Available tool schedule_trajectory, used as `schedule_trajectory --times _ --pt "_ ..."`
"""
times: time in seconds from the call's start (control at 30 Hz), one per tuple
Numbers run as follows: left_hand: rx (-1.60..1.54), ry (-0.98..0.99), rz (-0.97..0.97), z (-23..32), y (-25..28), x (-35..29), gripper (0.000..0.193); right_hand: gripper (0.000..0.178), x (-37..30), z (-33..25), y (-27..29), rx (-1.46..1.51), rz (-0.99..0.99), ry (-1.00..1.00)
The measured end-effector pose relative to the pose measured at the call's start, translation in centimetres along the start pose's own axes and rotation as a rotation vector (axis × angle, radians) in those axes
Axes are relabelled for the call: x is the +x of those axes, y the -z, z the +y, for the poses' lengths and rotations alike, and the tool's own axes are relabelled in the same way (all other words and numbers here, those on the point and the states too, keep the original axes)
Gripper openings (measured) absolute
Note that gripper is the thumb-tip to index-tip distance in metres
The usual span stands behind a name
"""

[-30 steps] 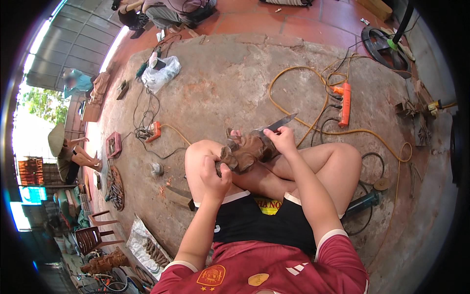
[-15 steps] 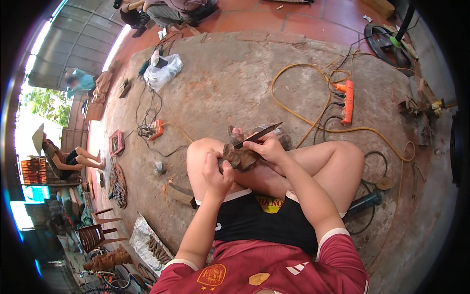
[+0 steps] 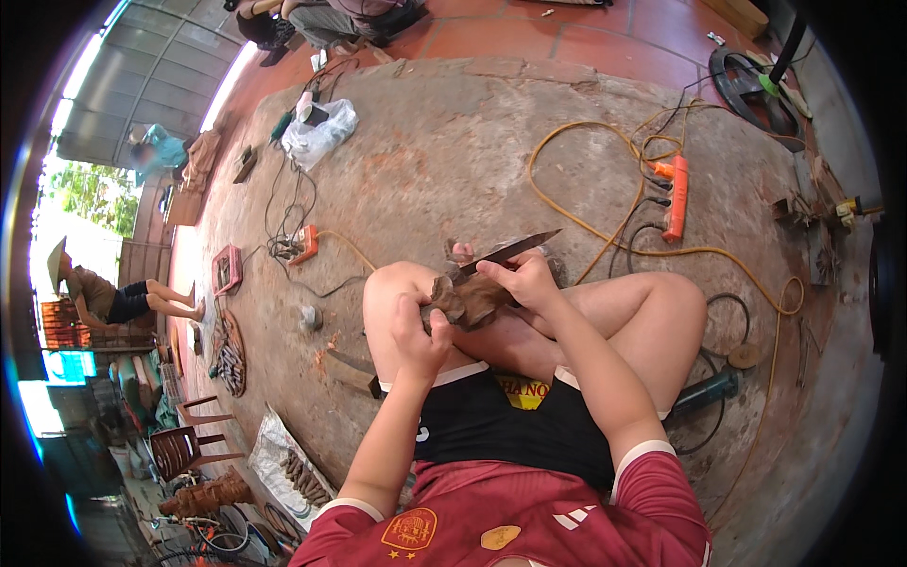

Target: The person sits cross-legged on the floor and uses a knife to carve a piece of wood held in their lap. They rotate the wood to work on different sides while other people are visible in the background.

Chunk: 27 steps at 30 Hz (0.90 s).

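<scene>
Over my crossed legs rests a brown, lumpy piece of carved wood (image 3: 472,300). My left hand (image 3: 419,331) is closed on its left side, thumb raised along the near edge. My right hand (image 3: 525,281) grips a dark, flat, pointed blade (image 3: 524,247), thumb on top. The blade lies slantwise across the far side of the wood, its tip pointing up and to the right. Whether it is a knife or a file I cannot tell. Its other end is partly hidden behind the wood.
Orange power strips (image 3: 675,200) and a yellow cable (image 3: 586,227) lie ahead on the concrete. A green cylindrical power tool (image 3: 704,390) sits by my right thigh. To the left are a clear plastic bag (image 3: 321,134), a pink crate (image 3: 226,270) and a seated person (image 3: 128,293) in a conical hat.
My right hand and the blade have slid a little up and to the right along the wood. My left hand stays nearly in place. The seated person at left has shifted posture.
</scene>
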<state>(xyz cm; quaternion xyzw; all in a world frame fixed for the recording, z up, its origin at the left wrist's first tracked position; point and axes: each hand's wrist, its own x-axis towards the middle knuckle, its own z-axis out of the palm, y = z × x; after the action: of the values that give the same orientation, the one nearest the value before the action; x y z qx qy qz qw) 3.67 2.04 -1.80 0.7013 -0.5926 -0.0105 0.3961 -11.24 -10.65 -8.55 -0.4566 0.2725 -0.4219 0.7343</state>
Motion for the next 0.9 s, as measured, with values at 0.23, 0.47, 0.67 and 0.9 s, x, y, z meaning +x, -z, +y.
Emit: schedule_trajectory --times 0.23,0.47,0.67,0.9 --pt "-0.005 -0.086 -0.022 1.0 -1.4 0.9 0.024 0.016 -0.2 -0.3 -0.2 0.079 -0.017 -0.124" --pt "-0.003 -0.094 -0.084 2.7 -2.4 2.0 0.029 0.008 0.1 -4.9 0.6 -0.217 -0.094 0.23" --pt "0.032 -0.079 -0.239 2.9 -2.6 5.3 0.034 0.009 1.3 -4.7 3.8 -0.252 -0.059 0.197" --pt "-0.011 -0.149 -0.441 3.5 -4.6 10.7 0.038 0.019 1.5 -5.4 5.6 -0.011 0.119 0.005"
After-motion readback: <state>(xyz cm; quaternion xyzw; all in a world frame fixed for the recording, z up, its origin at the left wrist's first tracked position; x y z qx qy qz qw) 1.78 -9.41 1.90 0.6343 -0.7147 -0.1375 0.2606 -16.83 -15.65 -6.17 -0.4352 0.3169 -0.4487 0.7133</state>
